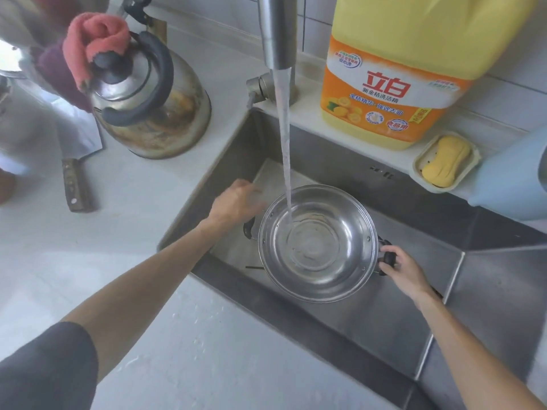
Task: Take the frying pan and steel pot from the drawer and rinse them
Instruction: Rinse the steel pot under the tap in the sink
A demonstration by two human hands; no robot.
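Observation:
The steel pot [318, 244] sits inside the sink [384, 315], mouth up, with water from the faucet [276, 31] streaming into it. My right hand [401, 269] grips the pot's black right handle. My left hand [236, 202] hovers blurred just above the pot's left handle [248, 227], fingers spread, holding nothing. No frying pan is in view.
A stained kettle [148, 105] with a pink cloth on it stands on the counter left of the sink. A cleaver [75, 173] lies beside it. A yellow detergent jug [408, 69], a soap dish with yellow soap [445, 161] and a pale blue container [515, 179] line the back ledge.

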